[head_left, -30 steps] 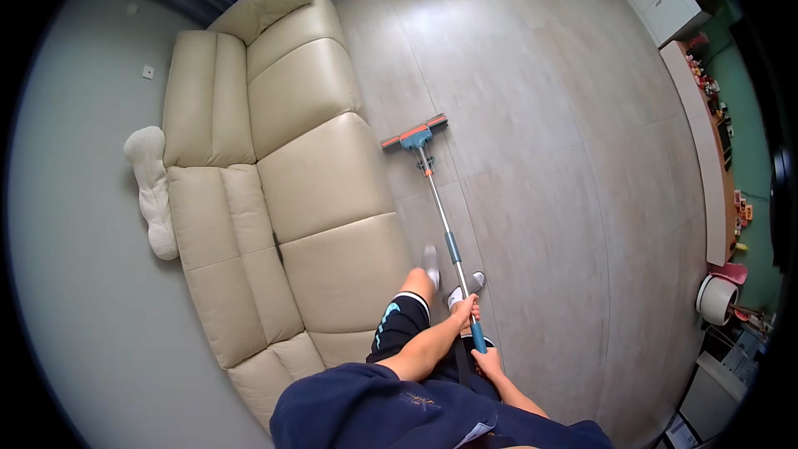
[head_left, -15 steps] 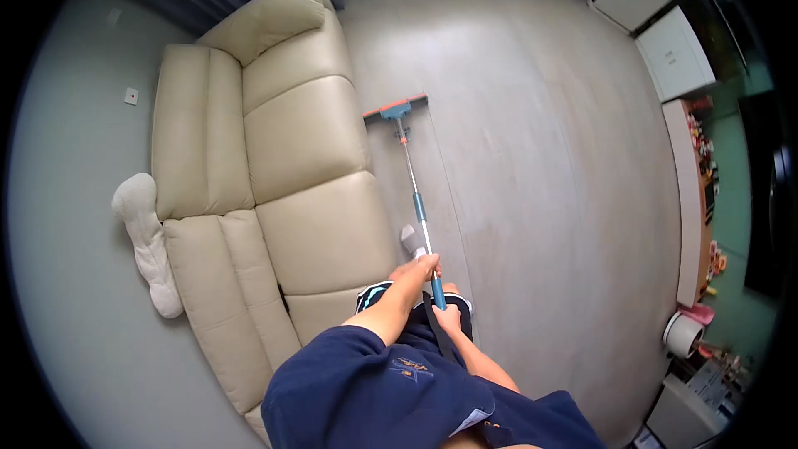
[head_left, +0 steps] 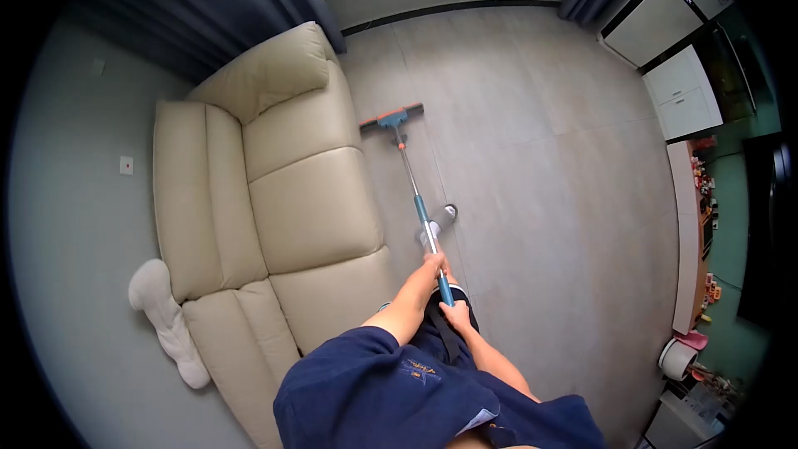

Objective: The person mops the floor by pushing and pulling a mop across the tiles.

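I hold a long-handled mop with both hands. Its wide head, blue at the middle with an orange strip and dark edge, rests on the grey floor close to the sofa's front. My left hand is wrapped round the silver pole, lower down the shaft. Near my body, my right hand is closed on the blue grip at the top end. A slippered foot shows just beside the pole.
Along the left stands a beige sofa, with a white plush cushion behind it. Blue curtains hang at the far wall. On the right are a low shelf holding small items, a white cabinet and a white pot.
The mop head has moved forward along the sofa towards the far wall. My view has advanced and tilted up. One foot has come forward beside the pole; both hands keep their hold.
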Demonstrator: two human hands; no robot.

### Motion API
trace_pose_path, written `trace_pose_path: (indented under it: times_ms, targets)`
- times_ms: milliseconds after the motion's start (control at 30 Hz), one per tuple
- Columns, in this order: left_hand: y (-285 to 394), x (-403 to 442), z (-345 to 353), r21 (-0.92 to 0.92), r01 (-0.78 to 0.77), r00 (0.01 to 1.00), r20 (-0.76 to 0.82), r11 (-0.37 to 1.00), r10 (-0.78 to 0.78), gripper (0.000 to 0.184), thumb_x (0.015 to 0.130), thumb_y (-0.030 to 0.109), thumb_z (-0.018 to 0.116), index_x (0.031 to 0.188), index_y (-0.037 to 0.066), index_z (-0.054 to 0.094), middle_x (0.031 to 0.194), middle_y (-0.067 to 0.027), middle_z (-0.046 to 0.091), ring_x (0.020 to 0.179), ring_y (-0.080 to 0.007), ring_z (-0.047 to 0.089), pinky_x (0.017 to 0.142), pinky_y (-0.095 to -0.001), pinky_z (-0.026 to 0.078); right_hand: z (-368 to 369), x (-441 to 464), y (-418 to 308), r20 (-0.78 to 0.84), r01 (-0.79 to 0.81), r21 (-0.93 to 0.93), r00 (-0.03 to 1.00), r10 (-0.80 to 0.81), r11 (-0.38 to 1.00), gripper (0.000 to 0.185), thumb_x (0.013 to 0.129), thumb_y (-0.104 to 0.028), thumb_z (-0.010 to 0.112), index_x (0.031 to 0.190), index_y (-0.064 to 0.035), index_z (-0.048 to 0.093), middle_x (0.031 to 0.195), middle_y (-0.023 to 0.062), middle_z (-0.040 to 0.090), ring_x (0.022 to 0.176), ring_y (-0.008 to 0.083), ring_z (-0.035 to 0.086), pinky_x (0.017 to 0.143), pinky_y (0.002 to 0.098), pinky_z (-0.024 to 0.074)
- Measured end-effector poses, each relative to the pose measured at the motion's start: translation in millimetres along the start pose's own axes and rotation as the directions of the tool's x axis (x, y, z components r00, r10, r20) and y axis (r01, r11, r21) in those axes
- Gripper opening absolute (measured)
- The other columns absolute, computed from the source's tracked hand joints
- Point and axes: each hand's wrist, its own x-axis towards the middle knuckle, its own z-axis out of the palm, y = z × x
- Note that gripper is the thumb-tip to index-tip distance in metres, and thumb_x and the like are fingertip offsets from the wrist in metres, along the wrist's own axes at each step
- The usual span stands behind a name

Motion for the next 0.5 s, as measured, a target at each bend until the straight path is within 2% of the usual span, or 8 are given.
trace_pose_path:
  times_ms: [33, 167, 233, 267, 300, 367, 433, 500]
  targets:
    - [21, 2, 2, -0.002, 0.004, 1.0, -0.009, 1.0, -0.004, 0.011, 0.08, 0.013, 0.048, 0.075, 0.004, 0.045, 0.051, -0.0042, 0.04, 0.038, -0.0167, 0.041, 0.034, -0.0315, 0.038, -1, 15, -22, -0.001, 0.013, 0.007, 1.0, -0.013, 1.0, 0.035, 0.066, -0.03, 0.065, 0.052, 0.0, 0.054, 0.05, 0.0071, 0.055, 0.044, 0.016, 0.054, 0.043, 0.0304, 0.0415]
    - [126, 10, 12, -0.026, -0.007, 0.999, -0.04, 1.0, 0.006, 0.011, 0.08, 0.013, 0.048, 0.075, 0.004, 0.045, 0.051, -0.0038, 0.04, 0.038, -0.0161, 0.041, 0.034, -0.0311, 0.037, -9, 58, -116, -0.019, 0.031, -0.025, 0.999, -0.031, 0.999, 0.036, 0.065, -0.031, 0.065, 0.057, 0.0027, 0.058, 0.053, 0.0102, 0.058, 0.05, 0.0174, 0.057, 0.049, 0.0314, 0.0447]
    - [178, 15, 14, -0.029, -0.017, 0.998, -0.059, 0.999, 0.016, 0.011, 0.08, 0.013, 0.048, 0.075, 0.004, 0.045, 0.051, -0.0036, 0.039, 0.038, -0.0158, 0.04, 0.034, -0.0309, 0.037, -8, 79, -156, 0.003, 0.02, -0.066, 1.0, -0.02, 0.998, 0.038, 0.064, -0.034, 0.064, 0.061, 0.004, 0.06, 0.058, 0.0137, 0.06, 0.056, 0.0206, 0.06, 0.056, 0.0338, 0.0467]
    - [203, 17, 16, -0.036, -0.02, 0.998, -0.064, 0.999, 0.017, 0.011, 0.08, 0.013, 0.048, 0.075, 0.004, 0.045, 0.051, -0.0035, 0.039, 0.038, -0.0157, 0.04, 0.034, -0.0308, 0.037, -8, 88, -178, -0.035, 0.005, -0.064, 0.999, -0.007, 0.998, 0.039, 0.063, -0.034, 0.064, 0.062, 0.0046, 0.06, 0.062, 0.0162, 0.061, 0.063, 0.0237, 0.062, 0.061, 0.0366, 0.047]
    - [224, 22, 17, -0.042, -0.018, 0.998, -0.067, 0.999, 0.015, 0.011, 0.08, 0.013, 0.048, 0.075, 0.004, 0.045, 0.051, -0.0034, 0.039, 0.038, -0.0155, 0.04, 0.034, -0.0307, 0.037, -5, 103, -192, -0.023, 0.059, -0.05, 0.998, -0.06, 0.997, 0.039, 0.063, -0.035, 0.064, 0.063, 0.0044, 0.06, 0.064, 0.0177, 0.062, 0.067, 0.0255, 0.063, 0.063, 0.0372, 0.0468]
    - [266, 21, 19, -0.067, -0.011, 0.996, -0.086, 0.998, 0.006, 0.011, 0.08, 0.014, 0.049, 0.076, 0.004, 0.045, 0.051, -0.0032, 0.039, 0.038, -0.0152, 0.04, 0.034, -0.0304, 0.037, 2, 133, -229, -0.051, 0.111, -0.022, 0.992, -0.112, 0.994, 0.039, 0.064, -0.034, 0.064, 0.063, 0.0049, 0.06, 0.063, 0.0181, 0.061, 0.067, 0.0258, 0.063, 0.063, 0.0366, 0.0468]
    - [312, 22, 16, -0.084, -0.02, 0.994, -0.105, 0.996, 0.011, 0.011, 0.08, 0.014, 0.049, 0.076, 0.004, 0.045, 0.051, -0.003, 0.039, 0.038, -0.0149, 0.04, 0.034, -0.0302, 0.037, -4, 154, -282, -0.006, 0.112, -0.071, 0.994, -0.113, 0.991, 0.039, 0.065, -0.033, 0.063, 0.063, 0.0057, 0.059, 0.06, 0.0167, 0.061, 0.061, 0.0257, 0.062, 0.059, 0.0368, 0.0467]
    - [365, 27, 21, -0.108, -0.011, 0.995, -0.099, 0.994, 0.001, 0.011, 0.081, 0.014, 0.049, 0.076, 0.004, 0.045, 0.051, -0.0028, 0.039, 0.038, -0.0146, 0.039, 0.034, -0.03, 0.037, -11, 171, -336, 0.015, 0.055, -0.053, 0.998, -0.054, 0.997, 0.04, 0.065, -0.034, 0.063, 0.062, 0.006, 0.059, 0.059, 0.016, 0.06, 0.058, 0.0248, 0.062, 0.057, 0.0363, 0.0466]
